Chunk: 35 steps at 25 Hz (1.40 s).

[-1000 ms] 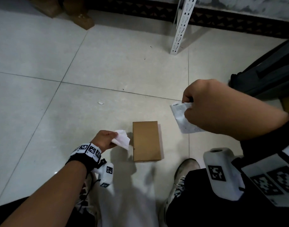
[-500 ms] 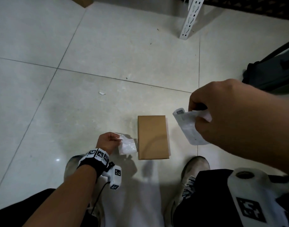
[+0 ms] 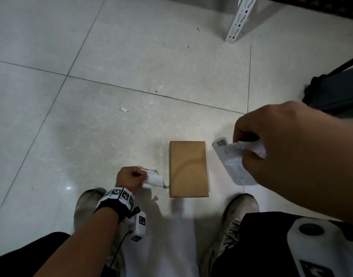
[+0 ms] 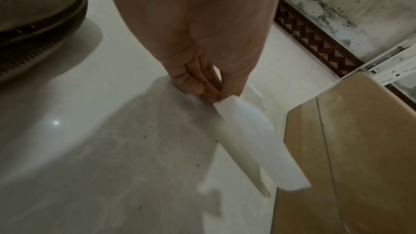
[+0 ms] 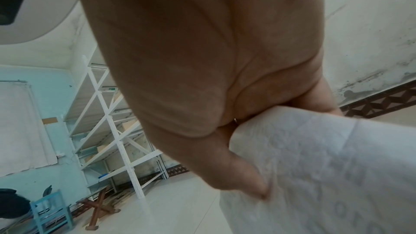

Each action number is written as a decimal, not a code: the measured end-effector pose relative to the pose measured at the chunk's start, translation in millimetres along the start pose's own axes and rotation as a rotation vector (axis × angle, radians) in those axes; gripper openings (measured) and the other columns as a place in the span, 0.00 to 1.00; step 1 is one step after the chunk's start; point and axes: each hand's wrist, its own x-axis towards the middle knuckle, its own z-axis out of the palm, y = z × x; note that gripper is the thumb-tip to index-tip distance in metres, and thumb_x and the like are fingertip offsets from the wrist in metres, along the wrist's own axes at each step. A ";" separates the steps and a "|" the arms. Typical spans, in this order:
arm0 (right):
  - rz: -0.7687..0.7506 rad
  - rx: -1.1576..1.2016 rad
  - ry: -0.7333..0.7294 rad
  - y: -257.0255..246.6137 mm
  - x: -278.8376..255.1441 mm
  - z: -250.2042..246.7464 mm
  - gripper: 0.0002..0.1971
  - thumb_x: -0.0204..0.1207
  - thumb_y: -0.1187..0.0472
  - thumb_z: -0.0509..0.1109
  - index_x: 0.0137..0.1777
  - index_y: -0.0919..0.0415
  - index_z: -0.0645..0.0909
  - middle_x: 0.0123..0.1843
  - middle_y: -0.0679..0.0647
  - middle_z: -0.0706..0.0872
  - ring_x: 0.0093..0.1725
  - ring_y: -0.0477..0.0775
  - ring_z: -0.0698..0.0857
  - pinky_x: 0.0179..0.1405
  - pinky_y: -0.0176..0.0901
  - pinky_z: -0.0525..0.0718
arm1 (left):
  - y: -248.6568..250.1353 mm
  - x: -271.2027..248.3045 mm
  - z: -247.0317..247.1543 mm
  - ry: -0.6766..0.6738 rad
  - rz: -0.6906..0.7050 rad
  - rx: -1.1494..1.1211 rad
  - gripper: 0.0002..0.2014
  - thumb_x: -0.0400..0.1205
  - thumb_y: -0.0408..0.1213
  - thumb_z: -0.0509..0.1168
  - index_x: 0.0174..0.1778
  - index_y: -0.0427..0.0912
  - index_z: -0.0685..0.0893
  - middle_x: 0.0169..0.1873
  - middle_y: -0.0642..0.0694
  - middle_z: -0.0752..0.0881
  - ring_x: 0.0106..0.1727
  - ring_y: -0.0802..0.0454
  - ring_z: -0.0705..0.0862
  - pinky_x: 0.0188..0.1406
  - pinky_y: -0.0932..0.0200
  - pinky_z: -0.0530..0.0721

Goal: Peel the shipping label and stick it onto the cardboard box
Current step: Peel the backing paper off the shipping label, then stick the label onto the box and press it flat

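Note:
A flat brown cardboard box (image 3: pixel 188 168) lies on the tiled floor between my feet; its top also shows in the left wrist view (image 4: pixel 351 157). My right hand (image 3: pixel 271 144) is raised to the right of the box and pinches a white shipping label (image 3: pixel 231 162) with printed codes; the label hangs curled, print faintly showing through (image 5: pixel 326 175). My left hand (image 3: pixel 129 176) is low at the floor just left of the box and pinches a folded white backing paper (image 3: pixel 154 179), seen as a blank strip (image 4: pixel 254 141).
A white perforated shelf post (image 3: pixel 239 19) stands at the back. A dark bag (image 3: pixel 335 90) sits at the right. My shoes (image 3: pixel 237 212) flank the box's near end. A small white scrap (image 3: pixel 124 110) lies on the floor at the left. White shelving (image 5: pixel 112 122) fills the room behind.
The head view has tilted down. My left hand with the backing paper has dropped lower beside the box. My right hand keeps the label raised at the box's right.

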 end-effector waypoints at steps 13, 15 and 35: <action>-0.053 0.089 0.015 0.1 -2.4 -3.2 0.14 0.76 0.63 0.69 0.36 0.47 0.70 0.33 0.41 0.74 0.30 0.41 0.71 0.27 0.26 0.65 | 7.3 -2.1 0.9 -0.079 0.223 0.555 0.15 0.76 0.45 0.61 0.36 0.42 0.91 0.38 0.43 0.90 0.44 0.43 0.89 0.45 0.52 0.88; -0.061 0.084 -0.013 4.9 -0.2 -2.3 0.17 0.75 0.64 0.70 0.32 0.45 0.68 0.33 0.42 0.75 0.29 0.42 0.72 0.26 0.29 0.66 | 11.7 -2.6 0.7 -0.085 0.239 0.548 0.12 0.78 0.39 0.64 0.39 0.42 0.93 0.41 0.41 0.92 0.44 0.43 0.90 0.46 0.54 0.87; -0.217 0.094 0.282 -7.4 70.2 116.5 0.13 0.70 0.53 0.76 0.51 0.54 0.80 0.48 0.54 0.86 0.45 0.61 0.87 0.38 0.45 0.79 | 192.9 -56.5 -36.3 -0.701 -0.042 -0.371 0.07 0.75 0.35 0.72 0.48 0.40 0.89 0.42 0.38 0.86 0.37 0.48 0.84 0.32 0.62 0.82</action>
